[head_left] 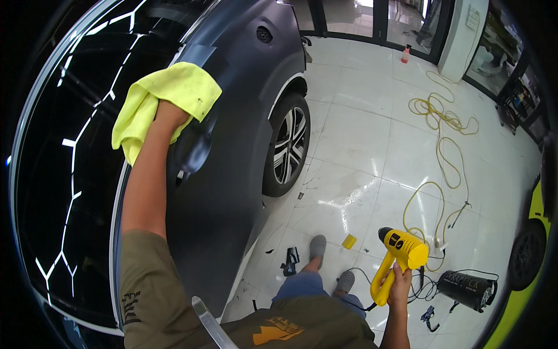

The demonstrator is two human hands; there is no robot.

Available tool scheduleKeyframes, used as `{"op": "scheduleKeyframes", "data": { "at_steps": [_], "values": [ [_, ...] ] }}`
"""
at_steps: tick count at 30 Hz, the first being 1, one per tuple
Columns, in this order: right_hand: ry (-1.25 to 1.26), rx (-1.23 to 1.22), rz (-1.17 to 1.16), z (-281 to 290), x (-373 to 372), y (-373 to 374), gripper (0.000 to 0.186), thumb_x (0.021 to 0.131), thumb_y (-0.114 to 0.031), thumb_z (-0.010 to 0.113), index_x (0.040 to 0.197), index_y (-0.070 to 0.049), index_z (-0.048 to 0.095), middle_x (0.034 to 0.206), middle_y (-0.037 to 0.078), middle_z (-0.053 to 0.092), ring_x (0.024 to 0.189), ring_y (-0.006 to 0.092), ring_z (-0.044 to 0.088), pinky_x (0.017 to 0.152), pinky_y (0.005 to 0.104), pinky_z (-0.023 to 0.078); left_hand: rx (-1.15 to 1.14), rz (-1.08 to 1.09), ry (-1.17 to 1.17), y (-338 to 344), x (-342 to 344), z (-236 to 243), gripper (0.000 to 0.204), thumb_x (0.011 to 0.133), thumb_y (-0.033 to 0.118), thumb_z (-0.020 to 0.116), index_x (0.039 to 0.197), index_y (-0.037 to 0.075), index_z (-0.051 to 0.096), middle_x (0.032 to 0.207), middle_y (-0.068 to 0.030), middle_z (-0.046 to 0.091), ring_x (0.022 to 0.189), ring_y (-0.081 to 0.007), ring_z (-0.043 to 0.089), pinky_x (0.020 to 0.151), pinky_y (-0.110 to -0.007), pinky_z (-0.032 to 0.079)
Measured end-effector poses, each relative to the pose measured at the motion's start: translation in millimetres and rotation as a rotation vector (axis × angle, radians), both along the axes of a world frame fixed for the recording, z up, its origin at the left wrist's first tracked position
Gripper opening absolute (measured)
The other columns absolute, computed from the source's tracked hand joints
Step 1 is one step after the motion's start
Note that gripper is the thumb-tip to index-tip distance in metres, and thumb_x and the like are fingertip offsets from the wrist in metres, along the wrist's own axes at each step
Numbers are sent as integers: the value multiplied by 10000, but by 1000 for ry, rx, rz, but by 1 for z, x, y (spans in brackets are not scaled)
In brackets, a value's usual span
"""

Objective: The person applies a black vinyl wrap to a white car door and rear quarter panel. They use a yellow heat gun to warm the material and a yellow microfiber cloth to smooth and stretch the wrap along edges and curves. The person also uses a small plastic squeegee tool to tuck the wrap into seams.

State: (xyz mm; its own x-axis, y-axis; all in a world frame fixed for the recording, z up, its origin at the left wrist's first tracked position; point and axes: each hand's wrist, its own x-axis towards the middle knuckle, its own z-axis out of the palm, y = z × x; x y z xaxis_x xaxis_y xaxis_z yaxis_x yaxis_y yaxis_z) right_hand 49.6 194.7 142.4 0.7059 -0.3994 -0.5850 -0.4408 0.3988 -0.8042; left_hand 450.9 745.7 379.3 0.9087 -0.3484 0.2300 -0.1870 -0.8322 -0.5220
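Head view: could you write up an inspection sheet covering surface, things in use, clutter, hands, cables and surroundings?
Surface: dark grey car body, matte-looking, with some reflections.
Things in use: bright yellow cloth, a few dark marks on it, at the car's side; yellow heat gun, held over the floor.
Clutter: small yellow block, dark pieces and black cylindrical container on white tiled floor.
Hands: left hand partly under the cloth, fingers hidden; right hand grips the heat gun.
Cables: yellow hose in loose loops; black cable tangled beside the container.
Surroundings: reddish spray bottle near glass panels; lime-green vehicle at right.
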Motion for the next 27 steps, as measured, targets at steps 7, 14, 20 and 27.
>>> {"op": "scheduleKeyframes", "data": {
  "at_steps": [7, 14, 20, 27],
  "values": [
    [27, 78, -17, -8, 37, 41, 273, 927, -238, 559, 1095, -75, 420, 711, 58, 548, 483, 158, 556, 420, 294, 468, 91, -32, -115, -60, 94, -30, 502, 906, 422, 460, 1327, 152, 497, 1410, -108, 456, 1325, -307, 377, 1105, -449, 263],
    [78, 115, -91, -61, 55, 64, 290, 920, -263, 583, 1080, -72, 435, 732, 61, 543, 495, 158, 547, 453, 290, 470, 15, -223, -49, -98, 70, -215, 469, 918, 275, 489, 1361, 123, 467, 1375, -149, 478, 1273, -335, 440, 1081, -463, 305],
    [212, 98, -269, -104, 26, 56, 284, 925, -223, 577, 1099, -55, 429, 709, 59, 532, 495, 163, 539, 460, 297, 457, 156, -354, 599, -101, -55, -349, 511, 910, 270, 498, 1397, 132, 430, 1425, -165, 404, 1332, -349, 348, 1119, -470, 233],
    [293, 19, -389, -143, -4, 40, 273, 932, -223, 573, 1095, -63, 424, 718, 59, 535, 499, 152, 537, 472, 281, 462, 199, -327, 616, -66, -55, -363, 526, 908, 265, 500, 1408, 128, 416, 1450, -164, 368, 1352, -346, 316, 1128, -470, 216]
  ]
}}
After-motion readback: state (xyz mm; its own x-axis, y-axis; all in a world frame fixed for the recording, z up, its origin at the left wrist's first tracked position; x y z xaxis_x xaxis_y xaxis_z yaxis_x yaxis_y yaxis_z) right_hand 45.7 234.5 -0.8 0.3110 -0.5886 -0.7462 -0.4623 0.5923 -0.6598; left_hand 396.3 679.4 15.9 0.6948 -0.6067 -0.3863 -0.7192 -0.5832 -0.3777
